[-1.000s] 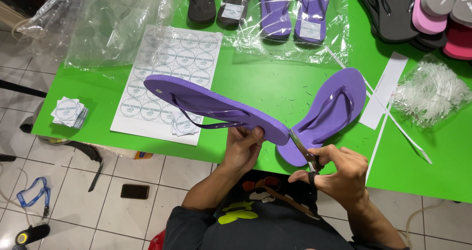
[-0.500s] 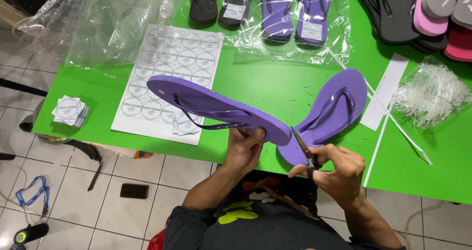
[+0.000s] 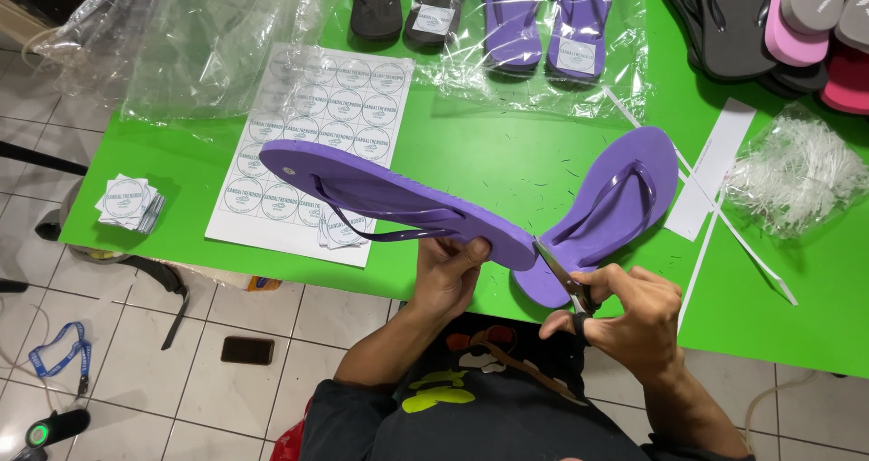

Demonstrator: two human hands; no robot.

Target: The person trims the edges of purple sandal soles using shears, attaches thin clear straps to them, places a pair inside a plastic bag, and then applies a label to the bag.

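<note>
L hand (image 3: pixel 450 275) grips 1 purple flip-flop (image 3: pixel 389 200), R hand (image 3: pixel 634 321) pinches 1 scissors (image 3: pixel 559 273); 2nd flip-flop (image 3: pixel 606 209) on table (image 3: pixel 489 158).

The left hand (image 3: pixel 448 275) is raised in front of the body, palm turned up and away, its fingers (image 3: pixel 471 248) curled closed with the thumb pressing in from the near side. The bare left forearm runs back and down toward the torso, elbow bent. The right hand (image 3: pixel 629 316) sits lower and further right, knuckles up, fingers bunched tightly, the thumb tucked through a dark loop. Its wrist bends slightly inward, and the forearm angles back to the lower right.
</note>
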